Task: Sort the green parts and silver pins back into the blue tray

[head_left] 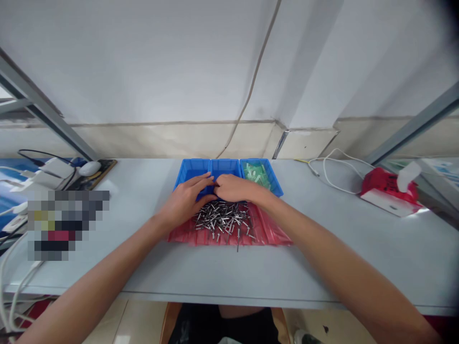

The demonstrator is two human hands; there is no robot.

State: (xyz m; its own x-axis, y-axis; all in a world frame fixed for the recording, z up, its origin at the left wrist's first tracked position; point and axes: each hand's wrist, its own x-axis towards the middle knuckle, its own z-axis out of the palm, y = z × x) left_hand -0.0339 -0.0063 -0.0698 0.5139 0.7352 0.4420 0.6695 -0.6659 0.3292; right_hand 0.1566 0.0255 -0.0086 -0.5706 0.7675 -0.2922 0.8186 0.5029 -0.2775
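Left hand (189, 195) is curving over blue bins (196, 165), right hand (232, 187) bunching beside it, can't tell if they're gripping anything; metal pins (224, 218) are lying just nearside of both.

Left hand (190, 192) arches beside the curled right hand (231, 187).

The single head-worn view looks forward and down from close above the table (222, 272) toward the wall (179, 62).

Readable text: none | red tissue pack (389, 187): dark marks (391, 180), illegible
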